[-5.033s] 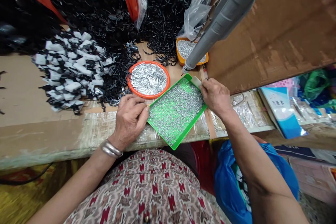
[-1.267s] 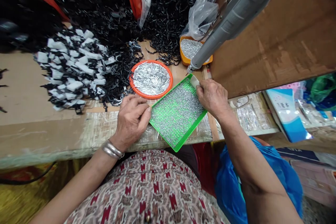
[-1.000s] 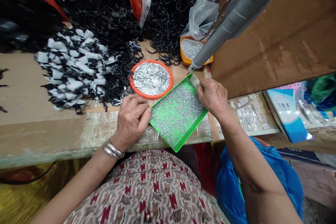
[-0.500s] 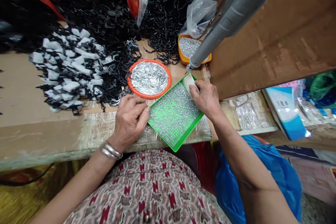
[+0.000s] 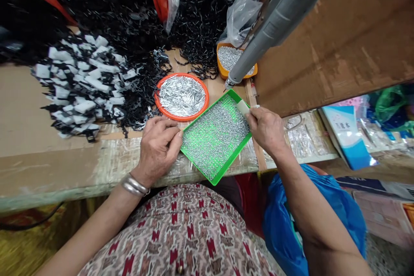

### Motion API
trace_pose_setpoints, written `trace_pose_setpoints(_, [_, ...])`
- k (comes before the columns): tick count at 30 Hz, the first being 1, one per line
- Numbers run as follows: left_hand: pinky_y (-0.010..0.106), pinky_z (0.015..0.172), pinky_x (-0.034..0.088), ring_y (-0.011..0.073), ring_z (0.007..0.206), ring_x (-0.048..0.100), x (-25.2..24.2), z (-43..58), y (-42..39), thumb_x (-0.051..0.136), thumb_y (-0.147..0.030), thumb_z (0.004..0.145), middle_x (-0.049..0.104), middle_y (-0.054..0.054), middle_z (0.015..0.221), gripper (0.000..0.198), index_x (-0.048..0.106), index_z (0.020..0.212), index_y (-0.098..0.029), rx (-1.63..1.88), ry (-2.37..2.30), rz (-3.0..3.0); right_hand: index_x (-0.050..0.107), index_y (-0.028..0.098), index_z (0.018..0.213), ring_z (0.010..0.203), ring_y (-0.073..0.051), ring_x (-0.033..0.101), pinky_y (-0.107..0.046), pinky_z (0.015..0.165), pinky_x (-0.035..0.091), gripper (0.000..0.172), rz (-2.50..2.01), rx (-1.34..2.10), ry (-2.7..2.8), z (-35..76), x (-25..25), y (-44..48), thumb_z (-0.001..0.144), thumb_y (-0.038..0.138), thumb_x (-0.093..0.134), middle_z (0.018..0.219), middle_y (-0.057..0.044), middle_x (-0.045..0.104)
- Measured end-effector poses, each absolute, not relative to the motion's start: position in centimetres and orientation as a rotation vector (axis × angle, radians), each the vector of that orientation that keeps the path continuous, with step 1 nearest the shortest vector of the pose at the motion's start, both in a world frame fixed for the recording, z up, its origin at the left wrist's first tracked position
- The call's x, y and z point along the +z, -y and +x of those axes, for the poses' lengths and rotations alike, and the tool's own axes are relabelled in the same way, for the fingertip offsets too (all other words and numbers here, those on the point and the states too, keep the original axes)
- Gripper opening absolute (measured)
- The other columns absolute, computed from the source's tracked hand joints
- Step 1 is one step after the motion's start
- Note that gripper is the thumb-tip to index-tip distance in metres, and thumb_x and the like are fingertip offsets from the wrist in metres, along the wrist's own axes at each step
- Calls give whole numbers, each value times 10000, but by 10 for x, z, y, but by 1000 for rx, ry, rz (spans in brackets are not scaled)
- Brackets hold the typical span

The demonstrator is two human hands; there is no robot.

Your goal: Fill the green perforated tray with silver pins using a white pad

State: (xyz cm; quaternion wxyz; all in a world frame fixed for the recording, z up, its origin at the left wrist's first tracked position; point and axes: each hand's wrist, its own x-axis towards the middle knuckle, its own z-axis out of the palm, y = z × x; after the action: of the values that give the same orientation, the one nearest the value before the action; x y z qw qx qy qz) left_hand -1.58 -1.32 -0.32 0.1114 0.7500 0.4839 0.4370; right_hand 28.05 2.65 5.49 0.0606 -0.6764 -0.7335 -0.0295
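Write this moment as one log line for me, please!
left hand: at tray corner | right hand: holding pale piece over tray | tray: metal bits inside, green showing

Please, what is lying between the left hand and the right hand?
In the head view, the green tray, strewn with small metal pieces, lies between the left hand and the right hand, which holds a pale flat piece.

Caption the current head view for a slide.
Left hand at the edge of a green tray of small metal pieces, right hand holding a pale flat object.
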Motion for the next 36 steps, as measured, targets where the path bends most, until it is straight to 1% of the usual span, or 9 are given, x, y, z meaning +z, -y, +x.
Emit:
trace_pose_setpoints(3, [546, 978, 498, 252, 919, 673, -3, -15, 13, 618, -157, 905, 744, 87, 921, 112, 720, 867, -186, 1273, -1425, 2196, 519, 203, 635, 617, -145, 467, -294, 607, 318, 310, -1910, 167, 2226, 279, 61, -15, 935, 282, 517, 668, -18, 557])
trace_pose_setpoints(5, [546, 968, 501, 253, 912, 674, -3, -15, 13, 617, -159, 908, 745, 89, 913, 113, 716, 860, -183, 1281, -1422, 2204, 529, 204, 639, 605, -141, 472, -284, 610, 340, 317, -1866, 205, 2183, 281, 63, -14, 941, 299, 516, 646, -6, 544])
trace_pose_setpoints(10, [538, 959, 509, 253, 913, 669, -2, -15, 13, 621, -162, 908, 747, 87, 912, 109, 714, 861, -193, 1295, -1430, 2214, 693, 180, 832, 778, -204, 595, -314, 675, 376, 267, -1987, -187, 2175, 292, 54, -24, 967, 299, 497, 857, -88, 702])
trace_pose_setpoints(13, [534, 956, 511, 252, 912, 670, -1, -15, 13, 617, -163, 909, 746, 80, 901, 114, 714, 861, -198, 1293, -1427, 2208, 720, 180, 869, 781, -212, 604, -319, 665, 369, 257, -2033, -192, 2190, 293, 48, -25, 961, 293, 508, 869, -91, 715])
trace_pose_setpoints(19, [547, 960, 506, 257, 908, 672, -2, -15, 13, 619, -158, 906, 747, 83, 903, 113, 718, 865, -194, 1291, -1423, 2203, 623, 201, 703, 649, -162, 534, -291, 625, 362, 276, -1899, 153, 2070, 293, 53, -23, 931, 323, 527, 698, -24, 615])
trace_pose_setpoints(22, [554, 973, 499, 257, 904, 677, -3, -16, 13, 622, -154, 903, 746, 85, 911, 109, 718, 862, -186, 1291, -1414, 2201, 602, 200, 733, 688, -173, 542, -299, 660, 382, 265, -1860, 98, 2025, 291, 59, -20, 944, 309, 485, 728, -38, 611])
trace_pose_setpoints(27, [550, 957, 505, 264, 919, 661, -3, -16, 13, 626, -163, 905, 746, 99, 921, 103, 723, 876, -178, 1289, -1419, 2217, 578, 204, 735, 717, -179, 556, -306, 655, 349, 240, -1933, 276, 2241, 276, 62, -13, 943, 302, 508, 812, -57, 660])
trace_pose_setpoints(31, [547, 950, 507, 265, 916, 656, -2, -16, 13, 623, -173, 904, 750, 93, 926, 113, 729, 871, -194, 1292, -1427, 2197, 602, 195, 774, 755, -193, 567, -317, 671, 340, 207, -2088, 109, 2172, 275, 60, -24, 945, 269, 512, 860, -77, 677])
trace_pose_setpoints(36, [541, 960, 506, 253, 894, 666, -2, -15, 14, 619, -173, 913, 746, 82, 905, 118, 725, 867, -196, 1298, -1425, 2202, 666, 186, 871, 786, -202, 567, -323, 657, 338, 270, -2038, -285, 2166, 285, 56, -39, 997, 281, 447, 880, -91, 683])
